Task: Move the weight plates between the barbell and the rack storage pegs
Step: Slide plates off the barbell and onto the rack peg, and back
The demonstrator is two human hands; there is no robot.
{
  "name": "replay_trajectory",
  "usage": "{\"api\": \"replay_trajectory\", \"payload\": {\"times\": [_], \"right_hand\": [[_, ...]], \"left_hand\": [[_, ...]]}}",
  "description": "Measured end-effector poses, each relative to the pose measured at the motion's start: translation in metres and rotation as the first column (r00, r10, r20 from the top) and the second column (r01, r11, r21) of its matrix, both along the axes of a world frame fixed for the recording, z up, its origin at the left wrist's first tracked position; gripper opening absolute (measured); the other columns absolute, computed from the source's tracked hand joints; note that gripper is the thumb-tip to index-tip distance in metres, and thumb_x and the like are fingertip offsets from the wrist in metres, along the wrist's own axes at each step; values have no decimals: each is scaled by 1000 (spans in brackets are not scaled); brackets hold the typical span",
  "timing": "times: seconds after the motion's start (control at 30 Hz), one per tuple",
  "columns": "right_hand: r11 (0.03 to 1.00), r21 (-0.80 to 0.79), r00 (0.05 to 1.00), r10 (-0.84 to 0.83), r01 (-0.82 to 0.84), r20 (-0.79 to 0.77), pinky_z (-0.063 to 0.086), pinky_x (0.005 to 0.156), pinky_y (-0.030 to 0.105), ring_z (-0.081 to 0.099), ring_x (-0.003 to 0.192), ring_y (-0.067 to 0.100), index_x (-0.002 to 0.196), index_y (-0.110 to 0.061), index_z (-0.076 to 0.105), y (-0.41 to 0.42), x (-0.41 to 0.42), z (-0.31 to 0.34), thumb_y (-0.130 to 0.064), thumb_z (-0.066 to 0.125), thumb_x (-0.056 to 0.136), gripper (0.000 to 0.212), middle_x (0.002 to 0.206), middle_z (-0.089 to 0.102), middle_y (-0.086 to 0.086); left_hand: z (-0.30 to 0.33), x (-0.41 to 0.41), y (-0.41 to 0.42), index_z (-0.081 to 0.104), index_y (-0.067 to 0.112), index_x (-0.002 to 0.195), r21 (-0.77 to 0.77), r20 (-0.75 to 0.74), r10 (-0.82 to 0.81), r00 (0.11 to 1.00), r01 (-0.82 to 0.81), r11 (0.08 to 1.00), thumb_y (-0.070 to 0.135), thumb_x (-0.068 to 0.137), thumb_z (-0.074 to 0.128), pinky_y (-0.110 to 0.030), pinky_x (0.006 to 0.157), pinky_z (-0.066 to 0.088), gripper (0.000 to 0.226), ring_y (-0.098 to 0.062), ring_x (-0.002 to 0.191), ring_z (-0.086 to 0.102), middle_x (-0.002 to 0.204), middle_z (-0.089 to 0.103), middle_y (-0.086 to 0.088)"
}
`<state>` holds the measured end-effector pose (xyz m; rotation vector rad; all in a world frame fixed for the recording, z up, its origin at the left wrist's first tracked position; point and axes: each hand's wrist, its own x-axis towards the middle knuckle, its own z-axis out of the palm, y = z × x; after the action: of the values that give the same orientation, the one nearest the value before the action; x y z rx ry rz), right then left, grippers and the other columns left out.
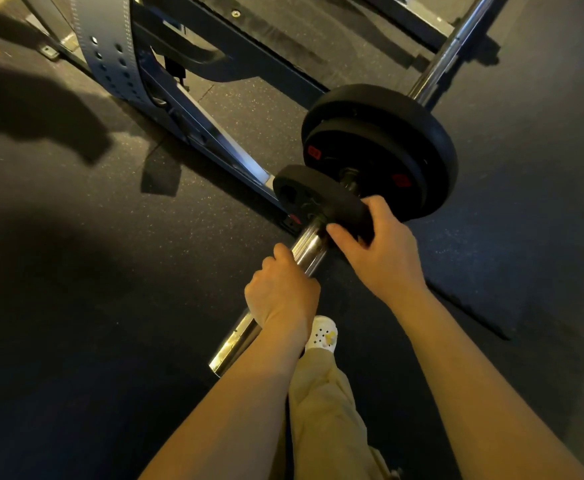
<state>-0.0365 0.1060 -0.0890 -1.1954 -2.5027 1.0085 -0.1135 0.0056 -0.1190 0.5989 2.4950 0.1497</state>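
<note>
Head view, red plate labels unreadable, left hand [282, 292] clenched round barbell sleeve [306, 249], right hand [375, 249] grasping small plate [313, 197] rim, two larger plates [387, 147] behind it.

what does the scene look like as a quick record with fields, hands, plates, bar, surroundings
left hand: grips the bare end of the bar
right hand: grips the rim of the small plate
small plate: on the bar, apart from the bigger plates, nearer the bar's end
large plates: two black ones side by side further in on the bar
bar: shiny metal, running away from the person
rack: upright with holes, beyond the bar to the left
floor: dark speckled rubber
shoe: white, under the bar
</note>
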Motion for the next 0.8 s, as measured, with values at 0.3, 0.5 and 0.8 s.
{"api": "replay_trajectory", "payload": {"times": [0.3,0.5,0.8], "right_hand": [[782,-523,837,-504,339,-211,42,54,18,51,61,10,94,-5,60,1,11,-31,-56,29,95,60,73,54,5],[774,-484,808,-553,409,-201,41,57,25,50,60,13,81,-11,56,-5,9,-40,-53,27,98,54,69,50,8],[921,-162,930,-365,354,-44,36,54,17,51,52,2,69,-18,54,-7,-14,-4,-52,27,99,52,60,52,-6]], "left_hand": [[-2,-7,-5,42,19,125,55,51,-33,998,30,998,40,81,69,-30,71,42,55,-22,97,61,114,59,-5],[-4,-61,-24,39,20,136,244,330,-184,926,104,964,69,84,47,-43,93,49,72,-21,110,53,130,48,-6],[24,-84,68,55,29,124,645,110,-396,912,238,726,42,102,31,-29,87,37,35,-16,108,52,118,56,-1]]}}
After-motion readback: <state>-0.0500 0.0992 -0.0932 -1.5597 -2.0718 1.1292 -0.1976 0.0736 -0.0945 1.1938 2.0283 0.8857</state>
